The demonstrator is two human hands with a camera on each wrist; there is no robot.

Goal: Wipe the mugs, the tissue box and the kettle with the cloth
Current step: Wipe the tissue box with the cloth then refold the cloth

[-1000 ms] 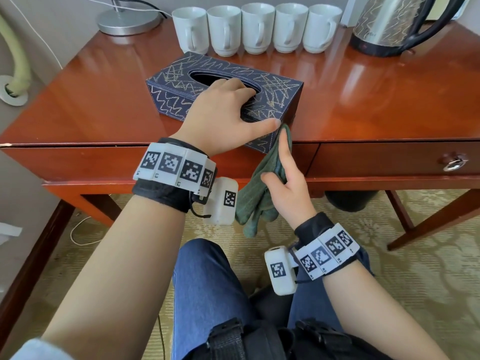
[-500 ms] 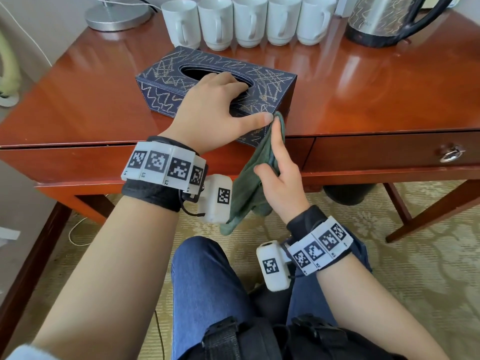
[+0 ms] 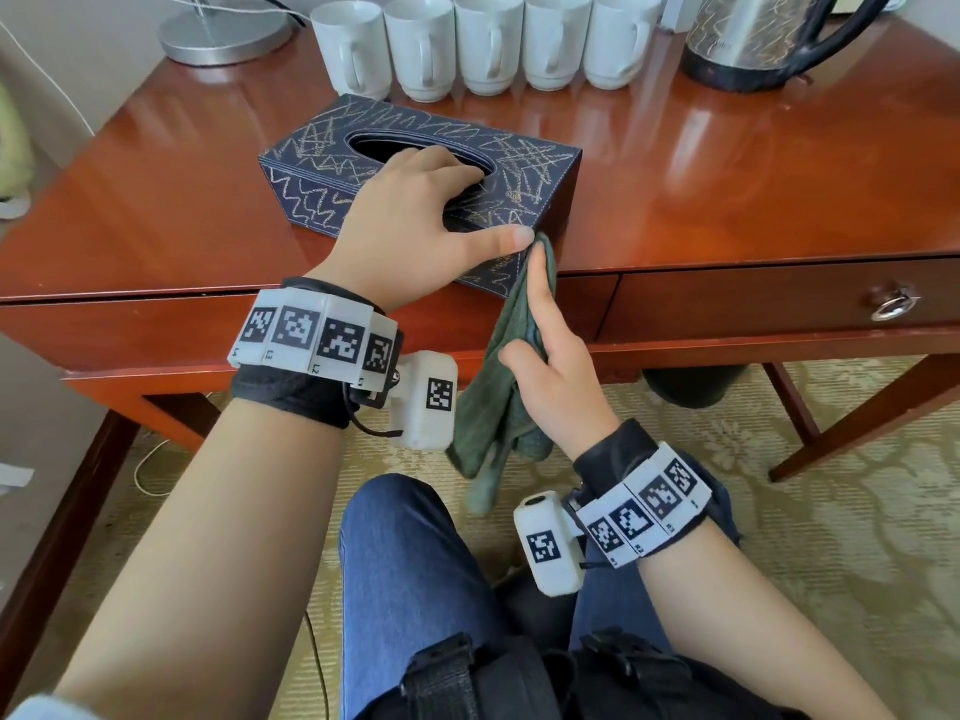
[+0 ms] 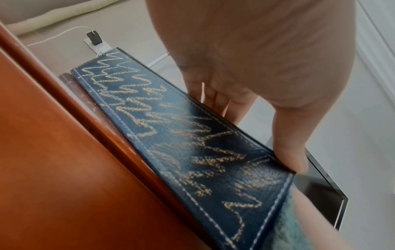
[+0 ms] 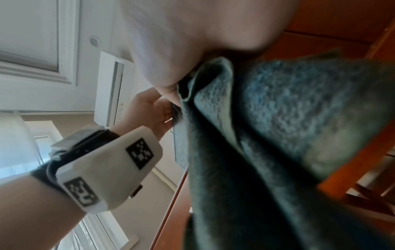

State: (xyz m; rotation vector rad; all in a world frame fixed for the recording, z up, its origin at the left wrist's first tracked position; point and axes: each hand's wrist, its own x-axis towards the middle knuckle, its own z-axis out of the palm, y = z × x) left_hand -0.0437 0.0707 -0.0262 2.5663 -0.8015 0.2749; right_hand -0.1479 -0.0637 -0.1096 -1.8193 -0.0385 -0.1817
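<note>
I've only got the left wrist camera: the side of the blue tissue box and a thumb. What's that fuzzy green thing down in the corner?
Observer: That's the cloth. The right hand holds it with the forefinger pressing it against the near right corner of the tissue box, and the rest hangs below the table edge.
Operator: Where are the left fingers?
Observer: The left hand grips the box from above, its fingertips at the rim of the oval opening.
Operator: What else is up there to wipe?
Observer: Five white mugs stand in a row behind the box, with the kettle to their right.
</note>
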